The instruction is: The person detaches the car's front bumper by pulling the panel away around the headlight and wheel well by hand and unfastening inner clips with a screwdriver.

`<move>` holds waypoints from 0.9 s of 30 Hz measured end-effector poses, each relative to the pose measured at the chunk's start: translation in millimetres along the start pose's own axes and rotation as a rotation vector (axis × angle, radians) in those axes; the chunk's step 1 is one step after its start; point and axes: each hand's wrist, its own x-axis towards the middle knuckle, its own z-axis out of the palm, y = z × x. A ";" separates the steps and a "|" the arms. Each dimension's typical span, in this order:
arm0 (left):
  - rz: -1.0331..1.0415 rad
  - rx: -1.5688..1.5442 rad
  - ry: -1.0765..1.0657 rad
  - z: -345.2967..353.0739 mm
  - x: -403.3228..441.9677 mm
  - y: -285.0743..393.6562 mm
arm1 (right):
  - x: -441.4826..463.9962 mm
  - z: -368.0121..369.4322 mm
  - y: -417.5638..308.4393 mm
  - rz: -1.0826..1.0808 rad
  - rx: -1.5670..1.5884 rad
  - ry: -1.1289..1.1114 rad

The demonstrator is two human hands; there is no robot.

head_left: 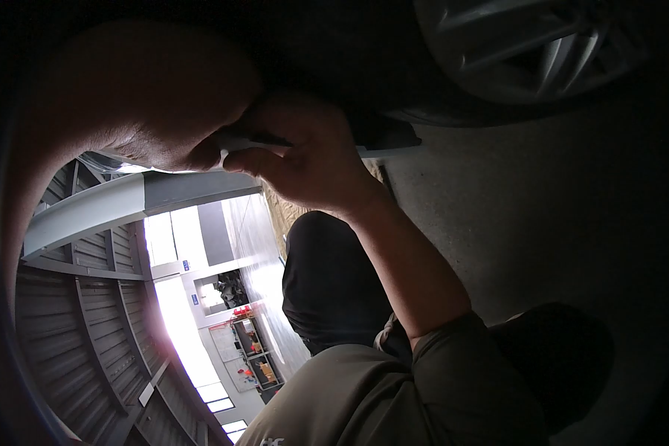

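My left hand [182, 123] reaches in from the left edge, large, close and mostly in shadow. Its fingers look curled, with the tips near a thin, pale grey piece [238, 141] whose kind I cannot make out. Around that piece my right hand [305, 152] is closed, thumb pressed toward its bent fingers. Both hands are close together under a dark vehicle body. A grey strip-like edge [394, 150] shows beyond my right hand. What lies behind the fingers is hidden in darkness.
A wheel with a spoked rim [535, 52] is at the upper right, above the dark grey floor [513, 215]. My bent knee [334, 275] is below the hands. Farther off are a metal-clad wall [74, 320], bright windows and a shelf [256, 349] with objects.
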 end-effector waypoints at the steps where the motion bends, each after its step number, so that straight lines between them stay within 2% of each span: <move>1: 0.000 0.012 0.000 0.5 0.2 -0.2 | 0.0 0.9 5.8 -0.019 -0.019 -0.012; 5: -0.006 0.141 0.041 5.8 2.2 -0.4 | 2.0 -9.9 13.7 -0.079 -0.195 -0.045; 8: -0.066 0.121 0.001 6.7 6.0 2.0 | -8.3 -21.6 16.9 0.170 -0.183 -0.172; 11: -0.074 0.214 0.085 13.8 5.6 7.0 | -43.9 -38.6 49.8 0.330 -0.200 -0.174; 14: -0.047 0.147 0.086 24.1 15.0 3.6 | -54.4 -86.5 41.1 0.755 -0.261 -0.331; 18: -0.006 0.170 0.087 28.3 21.2 9.1 | -60.2 -93.9 34.6 0.915 -0.264 -0.299; 21: -0.006 0.208 0.072 37.7 26.3 25.7 | -81.6 -92.6 50.4 0.828 -0.321 -0.312; 24: -0.011 0.154 0.125 44.9 28.3 26.1 | -77.9 -91.3 40.8 0.884 -0.346 -0.314; 27: -0.012 0.159 0.165 50.6 29.2 25.5 | -89.5 -89.5 58.2 0.772 -0.277 -0.270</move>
